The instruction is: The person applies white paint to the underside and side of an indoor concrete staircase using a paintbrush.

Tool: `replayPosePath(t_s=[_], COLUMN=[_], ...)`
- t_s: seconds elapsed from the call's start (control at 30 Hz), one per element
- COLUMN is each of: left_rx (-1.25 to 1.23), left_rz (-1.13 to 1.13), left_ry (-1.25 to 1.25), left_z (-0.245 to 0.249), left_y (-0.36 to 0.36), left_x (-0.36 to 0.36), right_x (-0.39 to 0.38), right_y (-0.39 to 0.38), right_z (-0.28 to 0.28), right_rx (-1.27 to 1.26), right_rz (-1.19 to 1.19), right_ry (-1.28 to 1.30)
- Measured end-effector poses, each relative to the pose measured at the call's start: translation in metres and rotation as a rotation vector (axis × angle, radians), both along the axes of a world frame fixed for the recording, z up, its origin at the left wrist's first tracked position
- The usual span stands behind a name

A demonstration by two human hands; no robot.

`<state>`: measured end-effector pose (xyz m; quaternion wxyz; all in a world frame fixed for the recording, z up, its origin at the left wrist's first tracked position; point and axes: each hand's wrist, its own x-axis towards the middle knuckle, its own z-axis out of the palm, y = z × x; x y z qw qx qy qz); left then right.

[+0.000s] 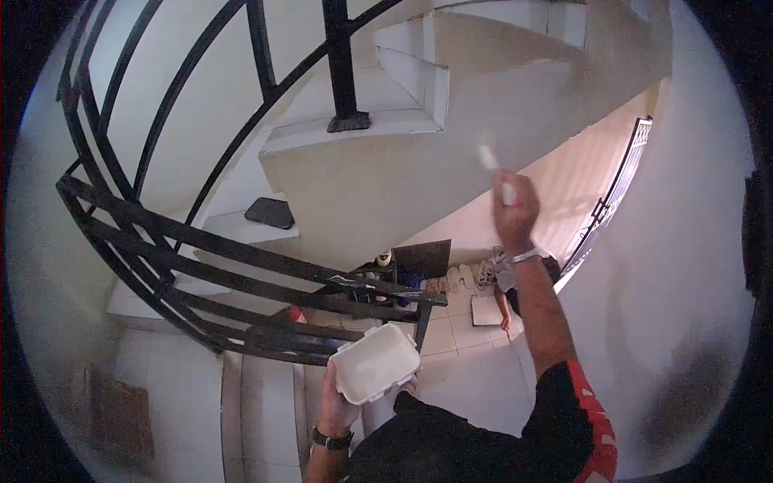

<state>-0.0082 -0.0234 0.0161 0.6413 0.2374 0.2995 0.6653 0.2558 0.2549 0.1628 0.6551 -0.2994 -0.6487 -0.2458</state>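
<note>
My left hand (336,406), a dark watch at its wrist, grips a white rectangular plastic container (377,364) by its left side. The container is tilted toward me, with a white inside. My right hand (515,208) is raised and closed around a short white tool (487,154), its end blurred and its exact kind unclear. That end overlaps the beige side wall of the staircase (459,161), which has paler patches on it.
A black metal railing (241,249) curves along the left and in front. White steps (346,105) rise behind it, with a dark mat (270,212) on one. Below, shoes (460,278) and a person's arm (505,310) show near a metal gate (616,185).
</note>
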Motion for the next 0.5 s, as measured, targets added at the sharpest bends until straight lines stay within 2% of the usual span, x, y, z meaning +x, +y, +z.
replayPosePath(t_s=[0.03,0.07,0.1,0.13,0.2,0.27,0.37,0.47,0.5], left_rx=[-0.012,-0.022,-0.027,-0.05,-0.081,-0.038,-0.095,-0.078,-0.077], left_rz=[0.012,0.024,0.035,0.082,0.136,0.045,0.087,0.062,0.063], left_ry=[-0.046,-0.091,-0.088,-0.057,-0.021,-0.094,-0.062,-0.146,-0.148], left_z=[-0.01,-0.015,-0.015,-0.012,-0.007,-0.001,0.013,-0.026,-0.019], left_y=[-0.001,-0.002,-0.003,-0.002,-0.006,-0.007,-0.006,-0.002,-0.002], left_x=[-0.002,-0.004,-0.002,0.001,0.004,0.001,0.003,-0.011,-0.009], right_x=[-0.024,-0.046,-0.066,-0.083,-0.113,-0.131,-0.129,-0.098,-0.079], right_y=[-0.005,-0.003,-0.001,-0.005,-0.005,-0.014,-0.015,0.0,0.005], right_z=[0.002,-0.008,-0.012,-0.012,-0.016,-0.009,-0.008,-0.015,-0.016], right_rx=[0.031,0.007,-0.012,-0.079,-0.113,-0.09,-0.137,-0.142,-0.169], right_rz=[0.125,0.144,0.243,0.238,0.407,0.446,0.501,0.471,0.467], right_ry=[-0.02,-0.037,-0.086,-0.194,-0.192,-0.198,-0.211,-0.099,-0.077])
